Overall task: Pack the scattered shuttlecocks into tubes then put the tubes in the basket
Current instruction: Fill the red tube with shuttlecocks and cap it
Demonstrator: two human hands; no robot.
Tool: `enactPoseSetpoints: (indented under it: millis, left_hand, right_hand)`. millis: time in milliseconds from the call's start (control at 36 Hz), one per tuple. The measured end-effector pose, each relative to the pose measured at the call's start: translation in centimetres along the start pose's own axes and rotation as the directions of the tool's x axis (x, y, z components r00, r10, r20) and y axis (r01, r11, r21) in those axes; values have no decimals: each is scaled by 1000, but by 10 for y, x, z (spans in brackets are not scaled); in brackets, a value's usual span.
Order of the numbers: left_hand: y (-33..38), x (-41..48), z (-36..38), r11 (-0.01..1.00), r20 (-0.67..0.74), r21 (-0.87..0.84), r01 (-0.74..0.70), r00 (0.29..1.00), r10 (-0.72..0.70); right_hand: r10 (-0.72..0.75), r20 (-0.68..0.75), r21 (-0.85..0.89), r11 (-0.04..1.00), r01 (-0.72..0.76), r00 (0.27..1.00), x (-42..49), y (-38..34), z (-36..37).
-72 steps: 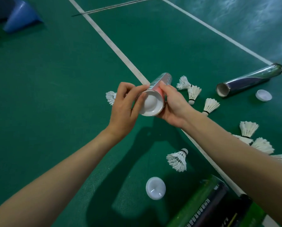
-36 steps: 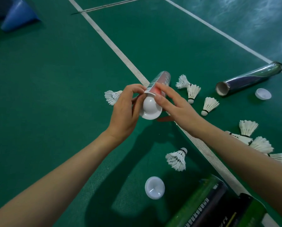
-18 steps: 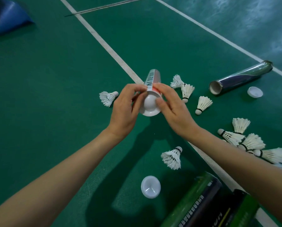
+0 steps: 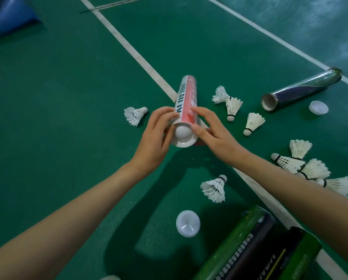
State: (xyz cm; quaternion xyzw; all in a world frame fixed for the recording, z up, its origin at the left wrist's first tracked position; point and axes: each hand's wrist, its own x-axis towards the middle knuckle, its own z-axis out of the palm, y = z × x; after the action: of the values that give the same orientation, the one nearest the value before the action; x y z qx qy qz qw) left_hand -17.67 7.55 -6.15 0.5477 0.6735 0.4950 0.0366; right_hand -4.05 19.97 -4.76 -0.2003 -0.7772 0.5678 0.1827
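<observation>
Left hand (image 4: 155, 136): its fingers (image 4: 165, 114) are curled over the left side of the red tube (image 4: 187, 102), near the end; the thumb lies against the white cap (image 4: 184, 136).
Right hand (image 4: 215, 134): the fingers are a little spread and curved over the right side of the same tube; the thumb presses on the rim of the cap. Both hands clamp the tube between them.
Red tube: it is held above the green floor (image 4: 68, 98), closed end toward the person, and it points away from the fingertips.
White cap: it sits on the near end of the tube, between the two thumbs.
Single shuttlecock (image 4: 135, 115): on the floor just left of the left fingers.
Three shuttlecocks (image 4: 232, 107): on the floor to the right of the right fingers.
Another shuttlecock (image 4: 213, 187): below the right wrist, on the floor.
Heap of shuttlecocks (image 4: 302, 162): further right, partly behind the right forearm.
Silver tube (image 4: 300, 88): it lies open, well apart from the fingers on the right; a small lid (image 4: 318, 107) is just beside its mouth.
Second lid (image 4: 188, 223): on the floor, between the two forearms.
Green and black tubes (image 4: 250, 245): they lie under the right forearm.
</observation>
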Motion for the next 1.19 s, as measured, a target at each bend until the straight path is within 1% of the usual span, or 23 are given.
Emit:
enactPoseSetpoints:
  millis: [28,111,194,250,278,306,361,417,444,500,528,556,611,639,667,722,750,806,889,944,1000,1083,1194]
  left_hand:
    - [-7,-7,-2,1000,45,-12,16,999,-15]
    - [-32,-37,-4,990,165,-44,136,978,-127]
    - [-59,-70,-4,982,322,31,186,928,-186]
    - [-74,-85,-7,984,441,102,145,880,-175]
    - [-79,-90,-9,985,494,124,116,854,-163]
    - [-81,-93,-12,984,536,136,113,827,-169]
    - [-78,-92,-17,973,579,151,177,782,-232]
    - [-70,-84,-17,941,565,181,284,754,-336]
    - [-65,-79,-14,921,542,186,341,746,-386]
    - [-60,-69,-3,887,467,198,416,756,-459]
    - [-59,-64,5,876,418,225,427,770,-482]
    - [-58,-60,12,862,374,263,432,778,-504]
    - [-57,-52,24,812,325,343,473,751,-575]
    - [-58,-47,28,784,320,372,496,725,-610]
    - [-60,-44,31,760,324,394,517,696,-641]
    - [-66,-38,35,708,340,433,557,627,-701]
    - [-68,-36,36,685,344,438,582,595,-726]
    - [-70,-34,36,651,338,409,640,557,-759]
    - [-67,-37,35,648,331,342,680,558,-760]
    - [-64,-42,34,654,334,305,692,566,-754]
    - [-60,-52,32,663,343,271,698,573,-744]
    - [-53,-67,27,665,374,227,711,567,-734]
    - [-41,-87,20,670,421,200,715,555,-718]
  right_hand:
    - [92,7,30,995,-92,996,-1,3,2]
    - [332,59,-50,943,-329,941,0,14,6]
    - [576,75,21,815,-579,814,5,29,11]
    - [674,107,-10,736,-677,731,7,39,15]
    - [702,130,-46,709,-703,700,8,44,16]
    - [711,140,-101,702,-705,689,9,50,17]
    - [674,126,-317,723,-615,728,8,58,15]
    - [622,161,-616,670,-415,766,3,62,9]
    - [617,211,-717,625,-309,758,-2,64,6]
    - [648,329,-802,575,-159,687,-15,64,0]
    - [643,385,-806,584,-99,662,-22,64,-1]
    - [604,436,-800,600,-20,667,-30,65,0]
    - [464,525,-784,590,193,714,-47,71,8]
    - [390,577,-763,571,303,718,-55,74,15]
    - [324,634,-731,548,407,702,-63,77,22]
    - [243,737,-653,494,573,631,-77,84,36]
    - [220,771,-620,471,628,597,-82,88,41]
    - [177,805,-579,442,685,566,-88,93,48]
    - [107,832,-538,392,747,544,-88,97,55]
    - [109,826,-549,379,745,553,-83,97,56]
    - [163,763,-636,369,678,626,-74,97,51]
    - [270,569,-813,322,484,777,-54,97,31]
    - [310,289,-944,247,217,906,-31,103,1]
